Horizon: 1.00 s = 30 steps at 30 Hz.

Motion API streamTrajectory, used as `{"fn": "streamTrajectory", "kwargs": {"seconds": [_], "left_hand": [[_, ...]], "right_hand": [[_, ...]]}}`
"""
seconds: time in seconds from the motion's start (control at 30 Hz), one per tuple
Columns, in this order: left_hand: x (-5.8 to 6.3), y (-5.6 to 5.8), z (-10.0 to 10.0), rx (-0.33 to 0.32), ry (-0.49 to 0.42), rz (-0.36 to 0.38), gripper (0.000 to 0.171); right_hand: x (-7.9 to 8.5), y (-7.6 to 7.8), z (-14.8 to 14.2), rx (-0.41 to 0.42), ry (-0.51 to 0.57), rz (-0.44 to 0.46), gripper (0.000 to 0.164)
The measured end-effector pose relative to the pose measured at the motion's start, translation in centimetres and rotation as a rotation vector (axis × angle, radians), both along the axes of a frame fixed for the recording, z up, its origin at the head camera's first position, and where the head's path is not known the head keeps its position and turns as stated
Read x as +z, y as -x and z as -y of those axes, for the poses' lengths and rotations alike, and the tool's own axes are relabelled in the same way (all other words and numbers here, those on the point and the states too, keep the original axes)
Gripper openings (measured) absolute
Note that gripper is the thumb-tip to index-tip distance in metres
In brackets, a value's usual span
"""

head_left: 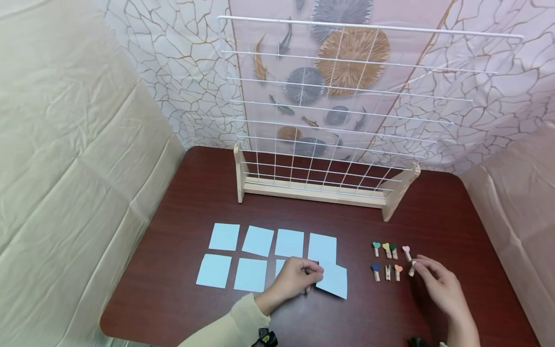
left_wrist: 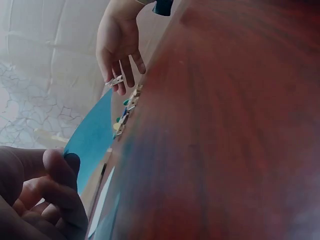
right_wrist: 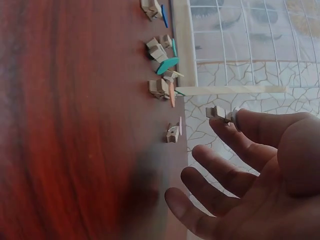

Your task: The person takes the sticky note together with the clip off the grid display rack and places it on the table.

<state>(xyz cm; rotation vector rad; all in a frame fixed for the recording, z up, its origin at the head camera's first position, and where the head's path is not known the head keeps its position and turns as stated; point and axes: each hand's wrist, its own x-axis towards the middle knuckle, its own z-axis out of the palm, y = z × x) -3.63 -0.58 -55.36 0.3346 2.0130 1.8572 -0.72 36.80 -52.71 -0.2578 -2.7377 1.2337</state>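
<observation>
My left hand (head_left: 295,278) pinches the left edge of a light blue square paper (head_left: 335,279) between thumb and fingers, and the sheet is lifted at a tilt. In the left wrist view the same paper (left_wrist: 92,137) bends up from the fingertips. My right hand (head_left: 442,284) pinches a small wooden clothespin (head_left: 412,270) with a whitish top between thumb and index finger. The right wrist view shows this clothespin (right_wrist: 217,113) raised off the table, the other fingers spread loosely. Beside it lie several clothespins with heart tops, among them a pink one (head_left: 406,251) and an orange one (head_left: 397,272).
Several blue paper squares (head_left: 224,236) lie in two rows on the dark red table (head_left: 173,231). Behind them stands a white wire grid (head_left: 321,164) in a wooden base (head_left: 312,192). Draped cloth (head_left: 86,159) walls off the sides.
</observation>
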Motion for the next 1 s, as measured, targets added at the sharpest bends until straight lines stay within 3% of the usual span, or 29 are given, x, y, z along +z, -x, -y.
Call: {"fn": "streamTrajectory", "kwargs": {"seconds": [0.37, 0.6, 1.0], "left_hand": [[-0.2, -1.0, 0.2, -0.006, 0.005, 0.097, 0.010], [-0.4, -1.2, 0.4, -0.003, 0.025, 0.088, 0.010], [-0.6, -1.5, 0.0, 0.000, 0.023, 0.093, 0.009]], "right_hand": [[-0.6, 0.0, 0.1, 0.017, -0.044, 0.049, 0.041], [-1.0, -0.1, -0.1, 0.035, -0.056, 0.053, 0.039], [-1.3, -0.1, -0.8, 0.053, -0.045, 0.142, 0.043]]}}
